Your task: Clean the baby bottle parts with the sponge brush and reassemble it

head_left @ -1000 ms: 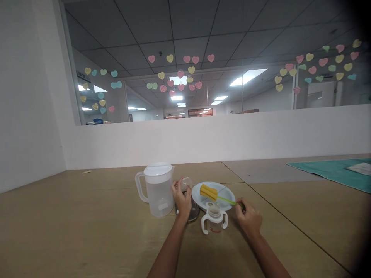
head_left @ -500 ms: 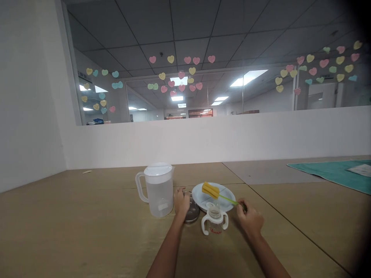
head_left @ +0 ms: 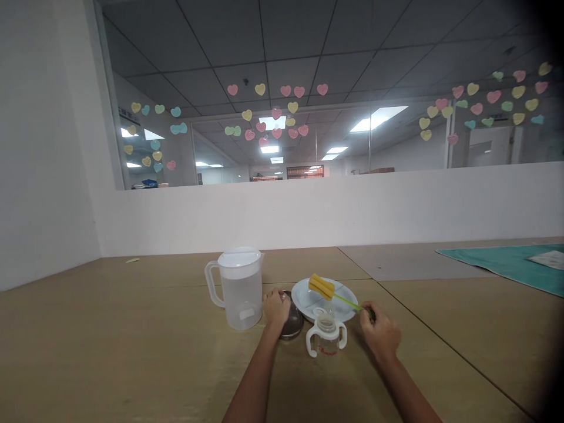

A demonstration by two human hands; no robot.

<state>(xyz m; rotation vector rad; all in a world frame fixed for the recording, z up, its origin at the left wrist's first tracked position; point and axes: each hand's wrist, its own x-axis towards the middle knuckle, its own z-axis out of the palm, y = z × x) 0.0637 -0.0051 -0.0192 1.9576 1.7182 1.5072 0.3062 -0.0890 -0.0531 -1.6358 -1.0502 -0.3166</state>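
Note:
A bottle brush [head_left: 322,287] with a yellow sponge head and thin green stem is gripped near its handle end by my right hand [head_left: 381,332]. Its head hovers over a pale plate [head_left: 350,298]. My left hand [head_left: 276,308] closes on the far left rim of a dark, shiny metal bowl [head_left: 291,324]; its fingertips are partly hidden. Between my hands stands a clear baby bottle [head_left: 326,343] with a white two-handled collar, red print and an uncapped mouth. It overlaps the plate's near edge in view.
Left of the bowl stands a translucent lidded pitcher [head_left: 241,294] holding clear liquid. A teal cloth [head_left: 497,258] lies at the far right, with a pale sheet [head_left: 549,258] on it. A low white wall [head_left: 282,217] backs the wooden table [head_left: 132,341].
The brush head has shifted very slightly right. My left fingers have drawn together on the bowl's rim. The bottle, plate and pitcher stay in place.

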